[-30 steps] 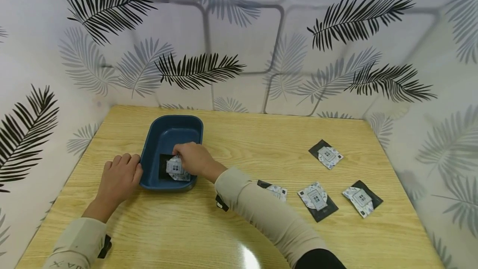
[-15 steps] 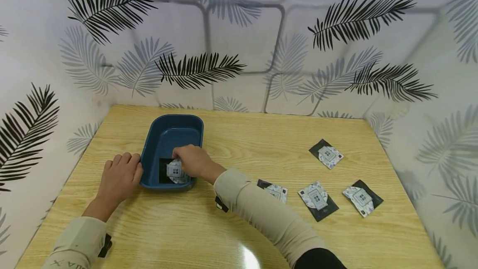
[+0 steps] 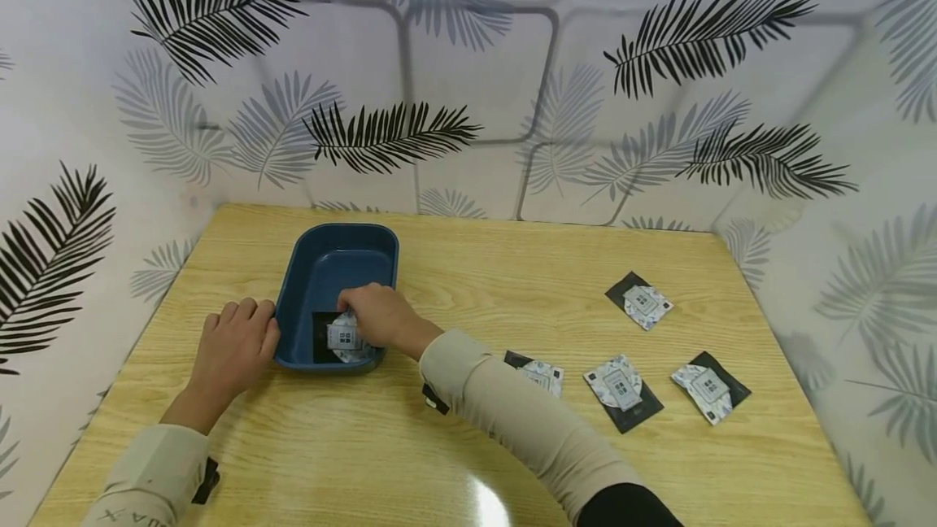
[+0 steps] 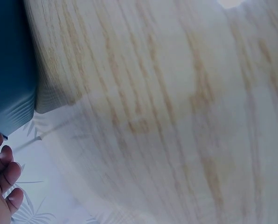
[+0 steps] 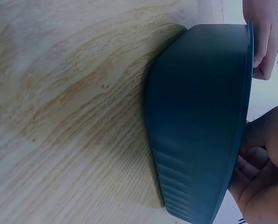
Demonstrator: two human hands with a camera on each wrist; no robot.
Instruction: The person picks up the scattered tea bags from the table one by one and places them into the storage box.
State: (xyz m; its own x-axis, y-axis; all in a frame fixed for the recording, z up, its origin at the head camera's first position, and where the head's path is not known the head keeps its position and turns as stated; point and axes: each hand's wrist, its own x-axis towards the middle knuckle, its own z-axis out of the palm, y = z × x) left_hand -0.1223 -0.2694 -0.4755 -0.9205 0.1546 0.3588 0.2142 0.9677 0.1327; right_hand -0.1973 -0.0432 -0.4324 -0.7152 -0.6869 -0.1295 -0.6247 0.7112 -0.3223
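Note:
A dark blue plastic bin [image 3: 300,291] stands on the left of the table. My left hand [image 3: 236,348] holds its left rim; in the left wrist view the fingers [image 4: 8,175] are bent beside the bin's edge. My right hand [image 3: 381,315] reaches over the right rim and pinches a flat black-and-white packet [image 3: 344,337] near the bin's front end. The packet has a pale floral print and a small label. Whether another packet lies beneath it, I cannot tell. The right wrist view shows curled fingers [image 5: 255,172] behind the bin wall [image 5: 195,102], their tips partly hidden.
Similar packets lie on the wooden table [image 3: 468,267] to the right: one at the back [image 3: 639,301], one in the middle [image 3: 623,394], one at the far right [image 3: 711,388]. Another packet [image 3: 538,372] is partly covered by the right sleeve. Leaf-patterned cloth [image 3: 468,80] rises behind.
The right hand has lowered slightly, and the packet has shifted a little toward the bin's front end. The left hand and the bin have stayed in place.

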